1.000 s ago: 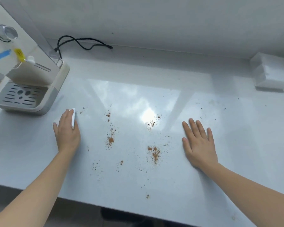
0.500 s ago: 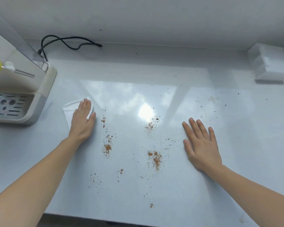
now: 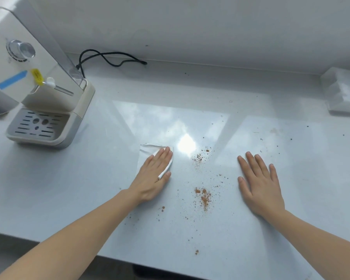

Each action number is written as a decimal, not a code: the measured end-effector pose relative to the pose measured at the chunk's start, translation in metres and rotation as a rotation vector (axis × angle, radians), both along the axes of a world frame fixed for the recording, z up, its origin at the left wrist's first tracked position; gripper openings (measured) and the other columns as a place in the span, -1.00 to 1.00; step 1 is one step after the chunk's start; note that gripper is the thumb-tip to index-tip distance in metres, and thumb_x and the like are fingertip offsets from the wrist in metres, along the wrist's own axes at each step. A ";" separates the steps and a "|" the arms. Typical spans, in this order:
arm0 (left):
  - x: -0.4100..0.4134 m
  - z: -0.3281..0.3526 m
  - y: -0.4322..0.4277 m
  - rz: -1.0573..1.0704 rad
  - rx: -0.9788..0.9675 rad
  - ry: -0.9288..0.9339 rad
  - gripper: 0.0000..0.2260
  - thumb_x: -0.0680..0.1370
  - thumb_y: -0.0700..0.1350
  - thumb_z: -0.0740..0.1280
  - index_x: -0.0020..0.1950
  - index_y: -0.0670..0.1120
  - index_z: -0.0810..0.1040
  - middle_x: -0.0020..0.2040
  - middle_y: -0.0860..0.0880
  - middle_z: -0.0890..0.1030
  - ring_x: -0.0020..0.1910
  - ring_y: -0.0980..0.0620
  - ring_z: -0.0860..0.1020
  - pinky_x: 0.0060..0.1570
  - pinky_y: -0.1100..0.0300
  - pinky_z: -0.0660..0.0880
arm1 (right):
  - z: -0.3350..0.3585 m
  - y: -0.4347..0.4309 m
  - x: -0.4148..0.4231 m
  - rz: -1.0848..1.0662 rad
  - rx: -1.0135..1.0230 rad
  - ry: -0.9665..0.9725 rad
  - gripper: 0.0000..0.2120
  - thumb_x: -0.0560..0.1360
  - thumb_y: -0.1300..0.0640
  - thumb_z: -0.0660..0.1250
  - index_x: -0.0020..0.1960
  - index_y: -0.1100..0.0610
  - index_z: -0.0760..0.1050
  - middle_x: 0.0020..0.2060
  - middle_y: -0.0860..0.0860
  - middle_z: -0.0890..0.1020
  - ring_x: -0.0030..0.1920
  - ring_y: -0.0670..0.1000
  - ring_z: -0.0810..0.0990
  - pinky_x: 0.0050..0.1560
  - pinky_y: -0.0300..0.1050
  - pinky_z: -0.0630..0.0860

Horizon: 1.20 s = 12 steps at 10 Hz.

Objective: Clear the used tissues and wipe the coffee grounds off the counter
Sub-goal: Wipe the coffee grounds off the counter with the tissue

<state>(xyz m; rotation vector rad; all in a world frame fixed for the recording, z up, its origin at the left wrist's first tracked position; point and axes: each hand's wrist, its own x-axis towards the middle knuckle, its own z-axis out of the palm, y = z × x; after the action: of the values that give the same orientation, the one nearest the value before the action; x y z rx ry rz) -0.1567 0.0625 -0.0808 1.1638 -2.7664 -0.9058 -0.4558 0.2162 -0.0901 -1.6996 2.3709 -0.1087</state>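
My left hand (image 3: 153, 174) lies flat, palm down, pressing a white tissue (image 3: 148, 150) onto the pale counter (image 3: 69, 188); the tissue's edge curls up beside my thumb. Brown coffee grounds (image 3: 203, 197) are scattered just right of that hand, with a smaller patch (image 3: 198, 157) farther back and stray specks toward the front edge. My right hand (image 3: 260, 182) rests flat on the counter to the right of the grounds, fingers spread, with nothing in it.
A cream coffee machine (image 3: 38, 93) with a drip tray stands at the back left, its black cord (image 3: 109, 57) trailing along the wall. A white tissue pack (image 3: 343, 91) sits at the far right. The counter's front edge (image 3: 109, 257) runs below my forearms.
My left hand has slid the tissue rightward from beside the coffee machine, across the left patch of grounds, which is gone from sight. My right hand stays put.
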 end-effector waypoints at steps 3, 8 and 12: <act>-0.021 0.001 0.070 -0.068 0.109 0.061 -0.51 0.65 0.07 -0.09 0.54 0.09 -0.20 0.54 0.19 -0.24 0.49 0.27 -0.30 0.39 0.37 -0.41 | 0.001 0.001 0.000 -0.001 0.000 -0.002 -0.43 0.54 -0.14 -0.16 0.55 -0.12 -0.05 0.56 -0.11 -0.03 0.54 -0.10 -0.17 0.51 0.09 -0.16; -0.042 0.040 0.088 0.711 0.771 0.674 -0.66 0.58 0.14 0.09 0.34 0.27 0.41 0.29 0.37 0.40 0.32 0.32 0.34 0.15 0.43 0.32 | 0.001 0.000 -0.001 0.006 -0.007 -0.015 -0.43 0.54 -0.14 -0.15 0.55 -0.13 -0.05 0.56 -0.12 -0.03 0.54 -0.09 -0.17 0.51 0.08 -0.18; -0.011 0.063 0.028 1.347 1.168 1.283 -0.61 0.33 -0.15 0.18 0.06 -0.11 0.68 -0.01 -0.16 0.71 -0.11 -0.19 0.69 -0.19 -0.09 0.64 | -0.002 0.001 -0.003 0.011 -0.009 -0.020 -0.44 0.55 -0.15 -0.14 0.55 -0.14 -0.07 0.56 -0.13 -0.05 0.53 -0.11 -0.19 0.51 0.08 -0.20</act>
<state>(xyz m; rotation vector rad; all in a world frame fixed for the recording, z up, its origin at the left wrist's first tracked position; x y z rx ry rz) -0.1681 0.0904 -0.0174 1.2460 -0.1505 -1.8373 -0.4588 0.2177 -0.0918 -1.7076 2.3494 -0.1342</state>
